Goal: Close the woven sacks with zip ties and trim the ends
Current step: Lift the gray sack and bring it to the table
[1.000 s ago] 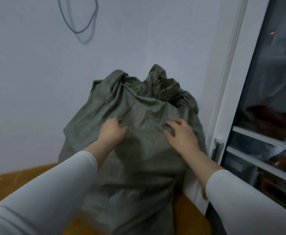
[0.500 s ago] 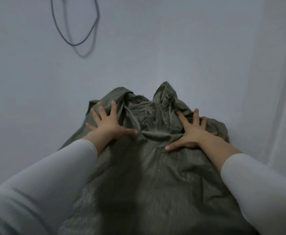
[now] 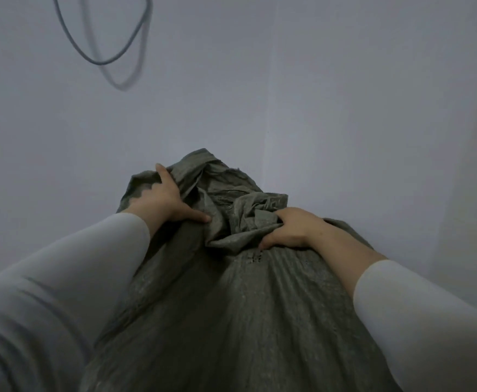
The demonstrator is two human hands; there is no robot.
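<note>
Fabric at the top of the woven sack (image 3: 231,321) lay crumpled between both hands in the head view, the sack's long axis running up and away. The left hand (image 3: 163,199) gripped the left fold; the right hand (image 3: 291,230), nearer the middle, clutched the bunched neck.

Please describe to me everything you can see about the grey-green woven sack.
The woven sack is grey-green, of coarse fabric that looks like woven plastic. It looks filled and stands upright, close to the pale wall. Its mouth is crumpled and not tied; no zip tie shows. The left hand grips the upper left edge, and the right hand bunches folds at the neck. A small frayed hole sits just below the right hand.
</note>
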